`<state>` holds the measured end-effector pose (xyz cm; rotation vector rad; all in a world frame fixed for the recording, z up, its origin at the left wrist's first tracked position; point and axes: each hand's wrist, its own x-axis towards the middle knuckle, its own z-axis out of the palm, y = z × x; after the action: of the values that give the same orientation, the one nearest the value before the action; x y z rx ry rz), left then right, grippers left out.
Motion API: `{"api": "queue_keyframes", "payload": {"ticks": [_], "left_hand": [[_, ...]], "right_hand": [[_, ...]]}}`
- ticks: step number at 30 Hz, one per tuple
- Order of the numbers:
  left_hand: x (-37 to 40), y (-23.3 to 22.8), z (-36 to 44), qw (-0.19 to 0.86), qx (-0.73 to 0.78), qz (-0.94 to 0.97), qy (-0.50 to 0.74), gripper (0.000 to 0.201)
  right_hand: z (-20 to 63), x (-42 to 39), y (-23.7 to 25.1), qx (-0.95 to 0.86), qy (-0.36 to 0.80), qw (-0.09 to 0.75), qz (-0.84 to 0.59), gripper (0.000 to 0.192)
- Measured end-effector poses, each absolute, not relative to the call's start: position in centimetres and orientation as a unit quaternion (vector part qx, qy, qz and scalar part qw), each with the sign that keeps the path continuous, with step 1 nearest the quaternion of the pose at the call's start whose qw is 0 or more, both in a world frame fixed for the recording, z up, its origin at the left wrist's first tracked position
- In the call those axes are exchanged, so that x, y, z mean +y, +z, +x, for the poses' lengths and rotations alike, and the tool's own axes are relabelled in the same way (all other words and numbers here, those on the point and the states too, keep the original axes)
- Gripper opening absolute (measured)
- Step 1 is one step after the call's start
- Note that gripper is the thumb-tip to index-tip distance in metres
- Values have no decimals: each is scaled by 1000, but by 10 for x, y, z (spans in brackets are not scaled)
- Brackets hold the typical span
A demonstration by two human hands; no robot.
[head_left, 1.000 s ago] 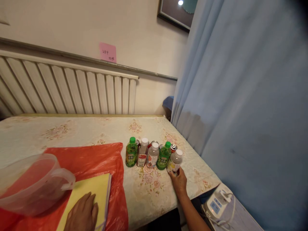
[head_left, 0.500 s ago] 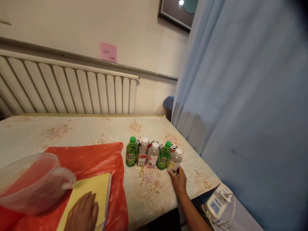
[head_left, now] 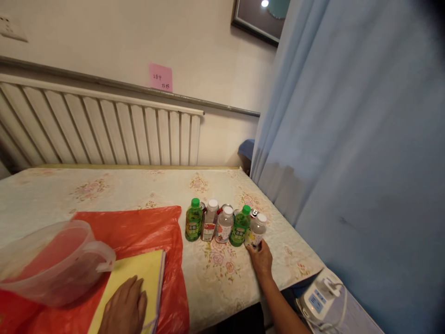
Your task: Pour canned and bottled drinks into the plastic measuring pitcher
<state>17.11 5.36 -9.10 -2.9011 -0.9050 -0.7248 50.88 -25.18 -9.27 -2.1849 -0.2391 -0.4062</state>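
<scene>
My right hand (head_left: 261,262) grips the lower part of a clear plastic bottle (head_left: 258,225) with a white cap, which stands upright at the right end of a row. Beside it in that row are a green-capped bottle (head_left: 239,227), a clear white-capped bottle (head_left: 224,226), a taller clear bottle (head_left: 209,218) with a red and white label, and another green bottle (head_left: 193,221). Cans, one of them a red-sided can (head_left: 254,213), stand partly hidden behind them. My left hand (head_left: 124,307) lies flat, fingers stretched out, on a folded yellow cloth (head_left: 149,269).
A translucent plastic jug (head_left: 66,278) with a handle sits on a red plastic sheet (head_left: 139,227) at left. The flowered tablecloth (head_left: 167,188) covers the table. A power strip (head_left: 315,297) with cords lies off its right edge, near a blue curtain (head_left: 333,153).
The whole view has shifted slightly, so everything appears a little further right. Both hands keep their places, the right on the bottle and the left on the yellow cloth.
</scene>
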Motion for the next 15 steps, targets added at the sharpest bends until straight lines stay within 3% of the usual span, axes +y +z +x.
{"api": "queue_keyframes", "payload": {"ticks": [15], "left_hand": [[58,-99,169,16,-284,-930,-231,47]], "right_hand": [[510,-252,-94,-92,-155,425,-887,49]]}}
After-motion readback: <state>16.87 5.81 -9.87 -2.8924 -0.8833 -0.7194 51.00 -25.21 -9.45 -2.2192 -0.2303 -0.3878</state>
